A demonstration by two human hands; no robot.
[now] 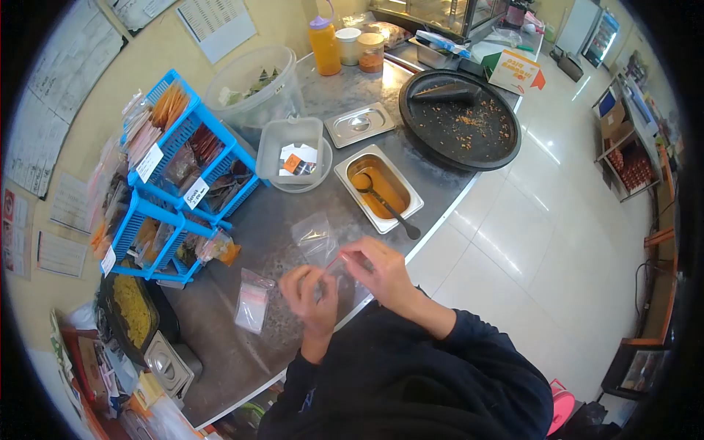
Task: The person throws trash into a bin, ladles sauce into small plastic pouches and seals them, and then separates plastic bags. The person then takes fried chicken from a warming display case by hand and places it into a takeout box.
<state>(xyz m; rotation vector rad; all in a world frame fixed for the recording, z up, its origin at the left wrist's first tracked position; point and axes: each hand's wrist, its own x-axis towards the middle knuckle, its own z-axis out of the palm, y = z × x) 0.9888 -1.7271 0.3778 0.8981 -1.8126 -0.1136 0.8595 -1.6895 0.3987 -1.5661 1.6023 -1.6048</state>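
A small clear zip bag (336,269) with a red strip is pinched at its top between both hands, above the counter's front edge. My left hand (308,297) closes its fingers on the bag's left side. My right hand (379,270) grips the other side near the red strip. Just beyond the hands lies another clear plastic bag (313,236). To the left a packet of small zip bags (252,304) lies flat. Behind the right hand stands a steel pan (359,208) of orange-brown sauce, with a black ladle (385,199) resting in it.
Blue stacked baskets (192,172) of packets stand at the left. Behind are a square plastic tub (271,139), a steel lid (361,125) and a large round black tray (469,150) with crumbs. A yellow bottle (325,50) stands at the back. Tiled floor (528,220) lies right.
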